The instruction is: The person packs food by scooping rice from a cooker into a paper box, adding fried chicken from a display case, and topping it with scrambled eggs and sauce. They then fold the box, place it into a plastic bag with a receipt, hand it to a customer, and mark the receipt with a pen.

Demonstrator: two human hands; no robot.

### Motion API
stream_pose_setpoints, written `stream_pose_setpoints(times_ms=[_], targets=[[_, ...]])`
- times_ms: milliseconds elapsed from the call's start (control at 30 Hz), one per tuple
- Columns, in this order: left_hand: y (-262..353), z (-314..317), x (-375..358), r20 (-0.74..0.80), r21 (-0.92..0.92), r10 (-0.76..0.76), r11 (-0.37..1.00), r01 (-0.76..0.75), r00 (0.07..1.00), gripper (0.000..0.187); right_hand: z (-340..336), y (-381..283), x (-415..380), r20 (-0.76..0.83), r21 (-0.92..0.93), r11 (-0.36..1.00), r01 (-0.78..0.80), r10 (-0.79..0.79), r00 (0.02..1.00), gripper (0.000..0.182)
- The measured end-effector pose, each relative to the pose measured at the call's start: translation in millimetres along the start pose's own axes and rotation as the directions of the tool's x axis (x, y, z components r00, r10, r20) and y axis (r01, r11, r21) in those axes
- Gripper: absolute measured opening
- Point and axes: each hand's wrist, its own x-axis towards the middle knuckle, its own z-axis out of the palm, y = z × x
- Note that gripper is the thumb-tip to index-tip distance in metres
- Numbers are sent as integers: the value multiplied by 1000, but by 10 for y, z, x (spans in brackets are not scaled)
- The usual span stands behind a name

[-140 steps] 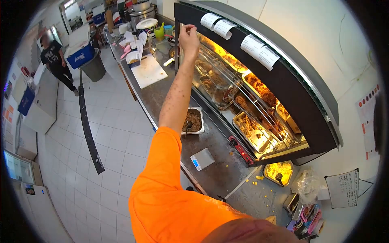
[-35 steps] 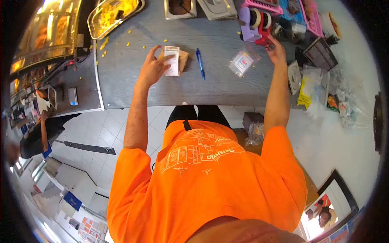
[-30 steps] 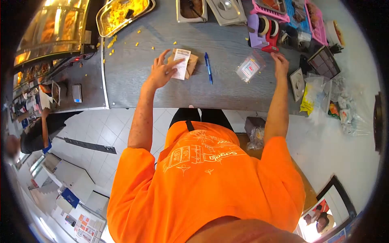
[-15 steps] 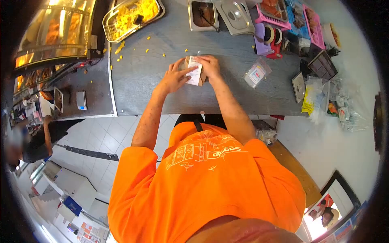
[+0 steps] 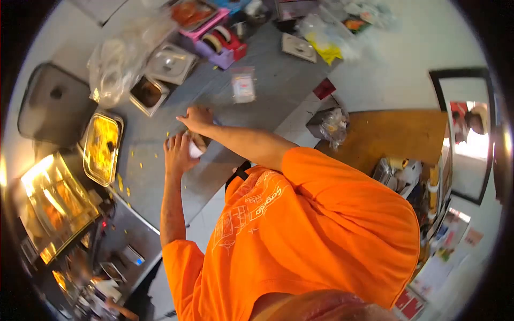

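A small brown packet (image 5: 200,141) with a white paper label (image 5: 195,150) is at the counter's middle, partly covered by my hands. My left hand (image 5: 179,152) is closed on its left side, fingers over the label's edge. Just above the packet, my right hand (image 5: 197,119) has its fingers curled and one digit pointing left; what it holds, if anything, is hidden. A clear bag with a white label (image 5: 244,88) lies on the grey counter (image 5: 225,109), up and right of my hands.
At left are a foil tray of yellow food (image 5: 101,147) and a lit glass display (image 5: 56,206). Farther back stand a metal container (image 5: 149,95), a metal lid (image 5: 170,63) and a tape holder (image 5: 220,47). Yellow bits lie scattered. A wooden surface (image 5: 396,134) is at right.
The whole view has turned and shifted, with the hands and counter now farther left. My right hand has come off the label's face and its fingers are more curled. The left hand remains at the packet.
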Motion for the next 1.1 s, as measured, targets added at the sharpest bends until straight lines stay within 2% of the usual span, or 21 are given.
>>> stream_pose_setpoints(times_ms=[67,133,167,200,233,267,367,433,467,500,533,567,600,633,667,733,833,900,967,1033,1100], targets=[[78,21,24,26,43,-2,999,1,1000,85,-575,232,-85,220,94,991,95,-114,969,43],[235,-30,72,39,-147,-171,974,175,985,81,-804,1034,59,-354,331,783,526,-414,839,28],[376,-100,127,33,-134,-149,979,152,988,81,-1260,1316,94,-773,-41,628,777,-513,374,11],[601,-192,188,18,-465,-238,858,219,971,77,-1616,1702,120,-798,186,741,645,-269,539,22],[845,-228,310,43,-740,-324,625,248,945,74,-2130,2125,65,-820,30,877,479,-253,514,33],[1076,-213,496,39,-736,-310,634,237,950,74,-2500,2526,141,-913,145,930,339,-6,409,21],[1859,-79,1275,-39,-803,-24,596,-17,999,69,-3663,4257,437,-756,450,882,-141,460,466,23],[2448,142,1843,-75,-745,39,662,-82,996,71,-4122,4925,777,-985,51,985,-163,23,-169,22],[2752,256,2147,-103,-546,-16,837,-43,995,75,-4370,5062,949,-987,44,989,-138,22,-158,22],[2984,356,2385,-135,-304,-66,952,22,989,79,-4552,5123,1079,-977,199,975,102,189,98,22],[3180,474,2566,-137,-287,-83,957,41,987,79,-4672,5158,1160,-882,400,874,277,284,377,22],[3335,604,2764,-160,-225,-176,965,138,971,81,-4740,5095,1241,-765,418,850,321,138,630,26],[3428,703,2921,-185,-163,-267,957,238,946,84,-4614,5209,1620,-756,322,875,362,7,654,36],[3479,766,3020,-172,-176,-333,936,304,927,88,-4667,4702,1514,-680,357,924,136,157,717,41],[3536,742,3096,-175,-167,-353,931,326,919,88,-4588,4491,1670,-667,363,920,147,146,731,41],[3632,693,3086,-104,-36,-472,882,471,876,94,-4447,4250,1894,-857,-53,986,-160,37,513,43],[3705,523,2908,-243,-49,-400,915,401,884,102,-4300,4247,2208,-816,-46,950,-310,143,560,47],[3836,353,2735,-243,-74,-479,876,476,843,103,-4381,4296,2276,-660,115,991,-71,130,740,35],[3682,404,2733,-297,-104,-524,849,518,798,103,-4604,4171,2081,-769,193,881,431,-137,624,23],[3420,704,2618,-56,-711,-570,599,369,819,93,-4871,4086,1785,-724,244,833,496,-184,665,17],[3451,800,2603,-149,-570,-540,732,374,828,85,-5109,4074,1542,-644,319,766,558,-258,721,19]])
